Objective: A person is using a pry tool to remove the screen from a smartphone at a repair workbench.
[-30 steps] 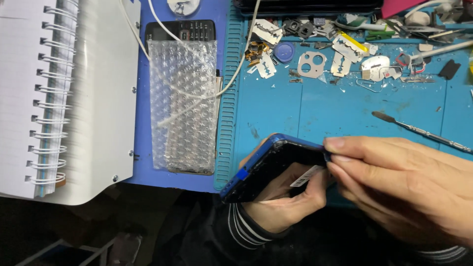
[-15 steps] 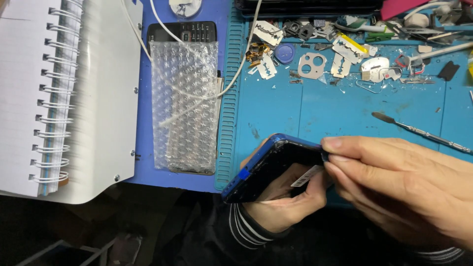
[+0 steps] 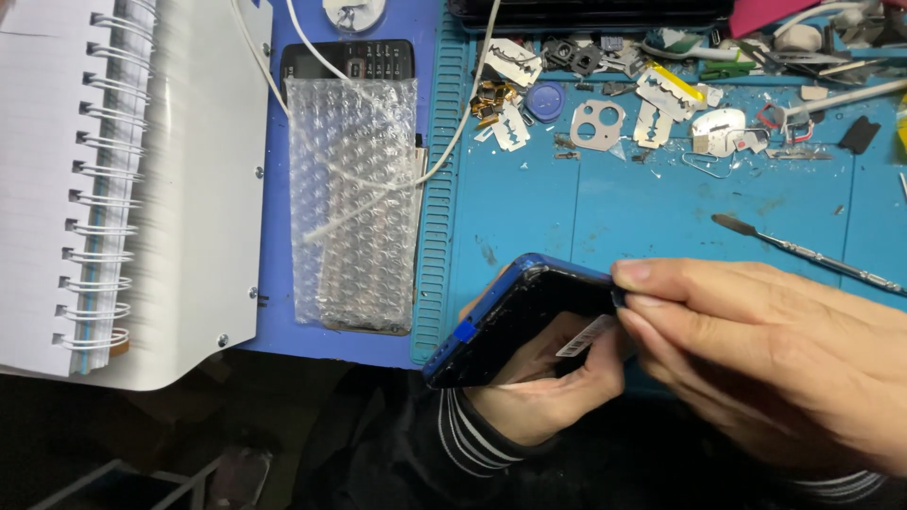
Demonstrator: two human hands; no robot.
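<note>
My left hand cradles a blue-edged phone from below, fingers curled around it. Its long axis slants from lower left up to the right, ending at my right hand, whose fingertips pinch that upper corner. A metal pry tool lies just beyond on the mat.

clear bubble-wrap pouch on blue board; white barcode label inside blue phone.
</note>
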